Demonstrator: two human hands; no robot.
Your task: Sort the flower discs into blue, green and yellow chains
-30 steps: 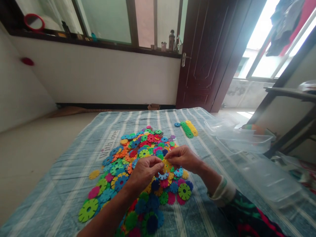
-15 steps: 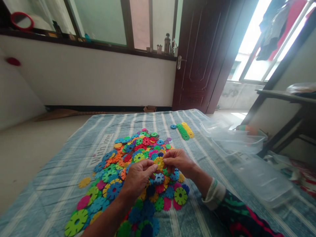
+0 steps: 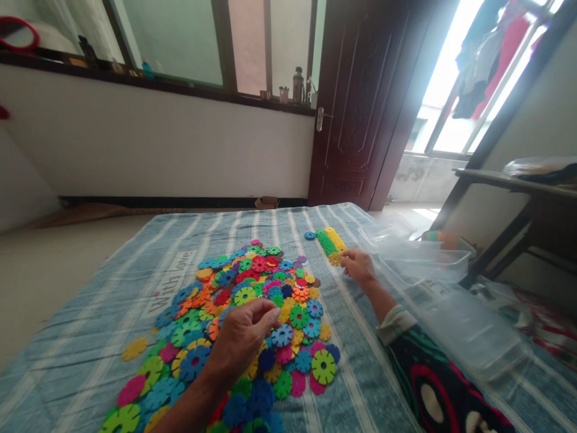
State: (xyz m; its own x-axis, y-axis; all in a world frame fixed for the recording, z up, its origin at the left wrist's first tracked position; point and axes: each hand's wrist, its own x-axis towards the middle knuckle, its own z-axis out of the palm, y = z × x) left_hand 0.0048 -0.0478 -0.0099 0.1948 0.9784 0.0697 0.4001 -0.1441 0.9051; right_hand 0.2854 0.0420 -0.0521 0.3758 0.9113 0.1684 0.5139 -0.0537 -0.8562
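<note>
Well over to the left on the striped cloth (image 3: 90,340), 1 loose yellow disc (image 3: 134,349) is laid just beside a heap of notched discs (image 3: 246,294) in many colours. Above the near part of this heap, the left hand (image 3: 241,337) is held with its thumb and forefinger brought together; whether anything small is pinched there cannot be told. Farther right, beyond the heap, 1 blue disc (image 3: 308,236) is set flat, and beside it 2 rows of overlapping discs are placed side by side, the green row (image 3: 326,243) on the left and the yellow row (image 3: 336,238) on the right. At their near end, 1 held yellow disc (image 3: 334,259) is clamped at its right edge between the thumb and fingers of the right hand (image 3: 359,266); whether the rows are touched by it cannot be told. Farthest right, clear plastic boxes (image 3: 478,337) are seen.
</note>
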